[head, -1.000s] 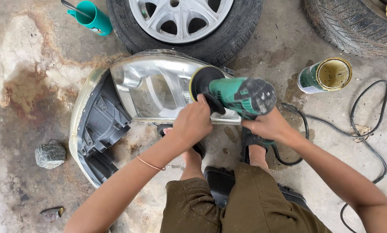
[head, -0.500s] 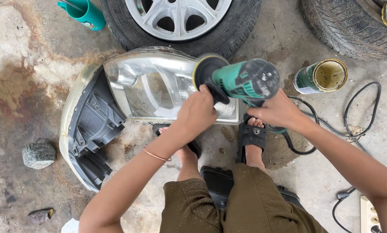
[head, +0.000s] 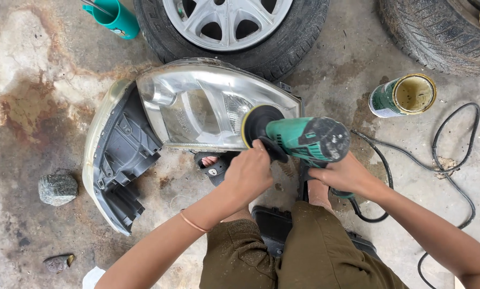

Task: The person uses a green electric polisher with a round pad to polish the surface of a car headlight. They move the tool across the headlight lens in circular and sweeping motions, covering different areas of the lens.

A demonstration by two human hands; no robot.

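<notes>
My left hand is closed around the black side handle of the green polisher, and my right hand is wrapped tight around its rear grip, so both hands are clamped on the tool with nothing spread or loose. The polishing pad sits just ahead of my left knuckles, pressed against the clear lens of the headlight, which lies on the concrete floor in front of me, leaning toward the car wheel beyond it. Over the last second the pad has worked its way leftward and a little down the lens, from the upper right corner toward the middle, so I judge I am sweeping across the face rather than dwelling on one spot. The polisher's black cord trails off past my right wrist, near an open tin can. A grey stone lies well off to my left.
</notes>
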